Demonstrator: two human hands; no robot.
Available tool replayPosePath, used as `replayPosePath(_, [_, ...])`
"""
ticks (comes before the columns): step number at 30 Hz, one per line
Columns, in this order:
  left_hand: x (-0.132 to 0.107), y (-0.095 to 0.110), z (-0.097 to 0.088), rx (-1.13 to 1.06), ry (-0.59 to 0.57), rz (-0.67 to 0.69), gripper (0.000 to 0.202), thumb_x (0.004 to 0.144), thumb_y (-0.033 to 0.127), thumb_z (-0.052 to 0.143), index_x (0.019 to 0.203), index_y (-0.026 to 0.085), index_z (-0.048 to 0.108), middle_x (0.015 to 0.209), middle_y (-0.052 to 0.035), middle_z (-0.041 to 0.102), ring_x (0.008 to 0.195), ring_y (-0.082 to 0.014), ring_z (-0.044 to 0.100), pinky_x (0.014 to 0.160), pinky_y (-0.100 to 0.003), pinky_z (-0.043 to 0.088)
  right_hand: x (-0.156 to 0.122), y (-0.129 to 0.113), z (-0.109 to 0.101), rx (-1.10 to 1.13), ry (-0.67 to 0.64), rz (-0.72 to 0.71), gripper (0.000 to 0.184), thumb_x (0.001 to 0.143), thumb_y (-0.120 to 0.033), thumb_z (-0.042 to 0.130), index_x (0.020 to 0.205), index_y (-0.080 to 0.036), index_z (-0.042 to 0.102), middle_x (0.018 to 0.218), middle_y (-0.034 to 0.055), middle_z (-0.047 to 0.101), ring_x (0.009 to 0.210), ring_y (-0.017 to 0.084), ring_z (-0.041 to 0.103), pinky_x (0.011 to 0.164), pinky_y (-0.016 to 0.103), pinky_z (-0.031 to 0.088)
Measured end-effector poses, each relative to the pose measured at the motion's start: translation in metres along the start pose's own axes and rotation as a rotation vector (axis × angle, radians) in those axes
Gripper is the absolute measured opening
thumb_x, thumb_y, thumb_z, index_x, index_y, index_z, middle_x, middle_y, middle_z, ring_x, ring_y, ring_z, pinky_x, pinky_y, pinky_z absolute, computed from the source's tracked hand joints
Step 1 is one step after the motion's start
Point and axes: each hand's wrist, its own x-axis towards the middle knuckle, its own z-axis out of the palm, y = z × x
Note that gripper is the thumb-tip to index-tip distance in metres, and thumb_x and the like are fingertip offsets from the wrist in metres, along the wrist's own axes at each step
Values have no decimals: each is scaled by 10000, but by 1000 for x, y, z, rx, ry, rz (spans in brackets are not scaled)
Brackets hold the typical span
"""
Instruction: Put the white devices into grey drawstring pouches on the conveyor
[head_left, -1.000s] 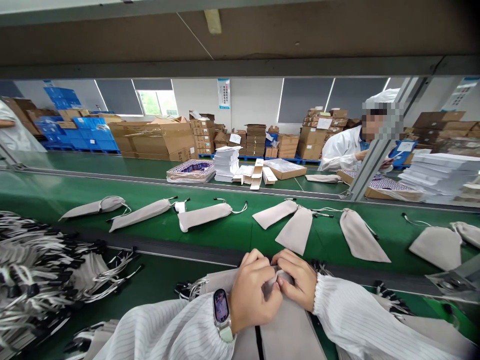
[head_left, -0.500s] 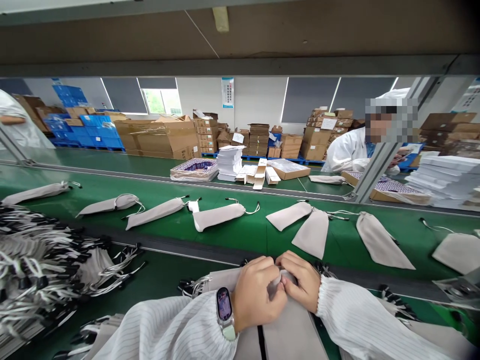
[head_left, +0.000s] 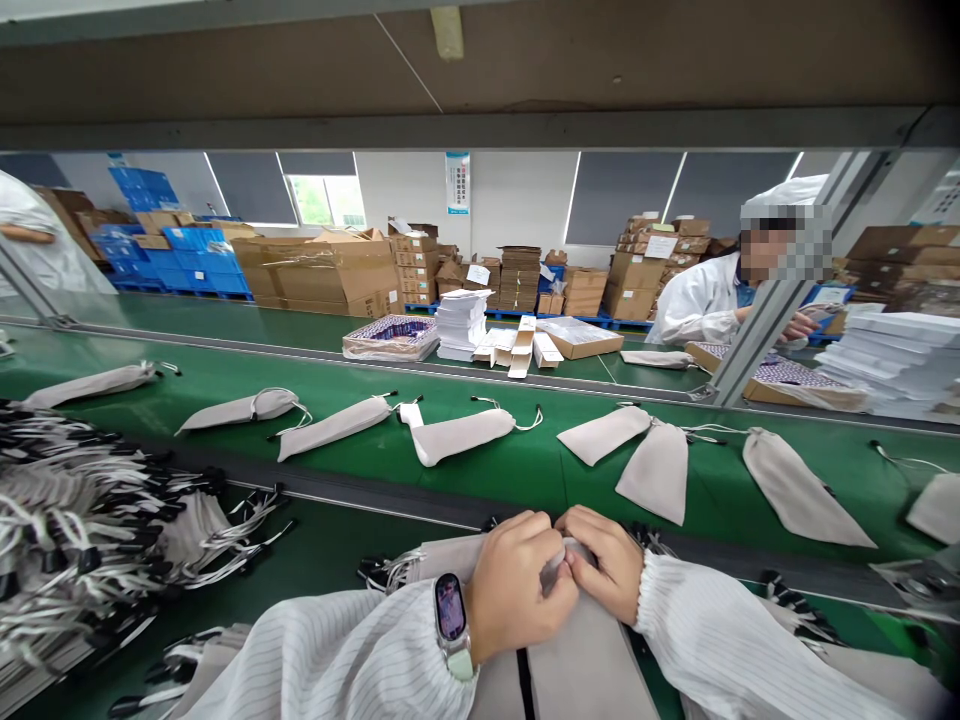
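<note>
Left forearm and right forearm converge. Left hand and right hand are side by side, knuckles up, fingers curled; from where I stand, the thumbs appear nearly to meet.

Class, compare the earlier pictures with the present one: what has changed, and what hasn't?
The pale pouches on the green belt have moved right; another pouch has entered at left. Nothing was visibly taken up or released: the left hand and right hand still pinch the grey fabric. The heap stayed put.
</note>
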Motion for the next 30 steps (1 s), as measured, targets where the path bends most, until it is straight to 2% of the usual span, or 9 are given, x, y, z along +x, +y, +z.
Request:
replayPosePath(10, [0, -1, 2, -6, 13, -1, 174, 642, 135, 382, 563, 164, 229, 585, 11, 306, 569, -124, 323, 512, -252, 243, 1, -1, 0, 74, -22, 51, 156, 766, -266, 350, 697, -158, 440, 684, 46, 453, 661, 165, 429, 613, 285, 348])
replayPosePath(12, [0, -1, 1, -7, 17, 1, 181, 643, 135, 390, 564, 163, 229, 583, 13, 304, 568, -121, 322, 512, -251, 243, 2, 0, 0, 227, -4, 71, 146, 754, -268, 364, 673, -162, 423, 724, 49, 472, 688, 168, 445, 633, 284, 352])
replayPosePath(15, [-1, -1, 1, -14, 6, 31, 205, 645, 154, 412, 558, 161, 227, 576, 16, 301, 562, -117, 319, 513, -249, 247, 6, 2, -1, 549, 114, 119, 163, 753, -287, 333, 689, -163, 418, 820, 59, 495, 765, 183, 463, 685, 296, 353])
replayPosePath(17, [-2, -2, 2, -11, 0, 54, 218, 649, 163, 418, 552, 159, 223, 569, 18, 299, 555, -115, 315, 513, -250, 249, 8, 4, -1, 648, 161, 161, 169, 759, -277, 324, 706, -162, 435, 816, 55, 503, 779, 185, 467, 702, 297, 348])
replayPosePath(23, [-1, -3, 3, 6, 12, 96, 198, 661, 171, 409, 559, 161, 239, 571, 19, 317, 552, -113, 320, 522, -251, 266, 7, -2, -2, 514, 71, 227, 173, 788, -287, 389, 723, -156, 482, 673, 12, 480, 637, 139, 450, 594, 246, 346])
replayPosePath(27, [-2, -3, 4, -18, 29, 102, 166, 670, 160, 389, 558, 160, 267, 581, 12, 348, 559, -113, 342, 528, -249, 284, 7, -5, -3, 510, 15, 229, 186, 786, -268, 393, 812, -153, 536, 754, 28, 529, 720, 158, 478, 662, 261, 354])
replayPosePath(30, [-3, -3, 5, -35, 35, 115, 179, 669, 166, 391, 542, 159, 266, 575, 8, 343, 556, -113, 345, 527, -248, 289, 14, -1, -1, 647, 11, 266, 304, 806, -309, 319, 860, -146, 571, 825, 50, 557, 779, 179, 488, 699, 286, 357])
